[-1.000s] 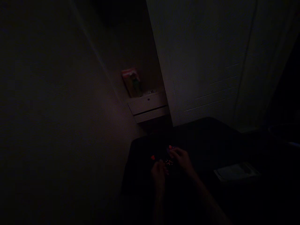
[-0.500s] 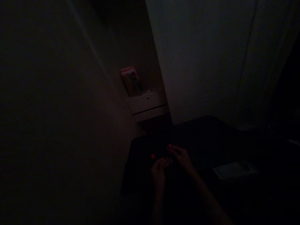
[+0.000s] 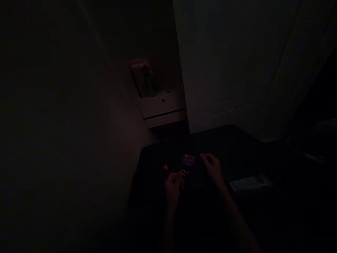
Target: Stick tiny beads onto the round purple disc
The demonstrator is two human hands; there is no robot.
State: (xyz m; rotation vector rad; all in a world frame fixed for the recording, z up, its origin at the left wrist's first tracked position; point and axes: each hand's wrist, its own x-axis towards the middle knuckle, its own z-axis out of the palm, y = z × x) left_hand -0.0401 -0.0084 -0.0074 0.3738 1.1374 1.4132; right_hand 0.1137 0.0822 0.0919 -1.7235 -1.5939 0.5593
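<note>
The scene is very dark. A purple disc (image 3: 190,162) lies on the dark table, dotted with small orange bits and with an orange-red lump (image 3: 185,156) at its upper left edge. Just right of the disc is my right hand (image 3: 212,168), thumb and fingertips drawn together; what they hold, if anything, is hidden. My left hand (image 3: 173,185) is in a pinch at the lower left of a cluster of small pale orange bits (image 3: 185,172). I cannot make out anything between its fingers. A second orange-red lump (image 3: 165,167) sits beyond my left hand.
On the dark table (image 3: 223,140), a flat pale packet or booklet (image 3: 250,183) rests to the right of my right forearm. Behind stands a white drawer unit (image 3: 163,107) with a red-topped bag (image 3: 142,77) on it. A pale panelled door (image 3: 223,70) rises behind the table.
My right hand has moved right, off the purple disc, which now shows in full. My left hand stays by the small bits, its fingers drawn in. The view has shifted slightly.
</note>
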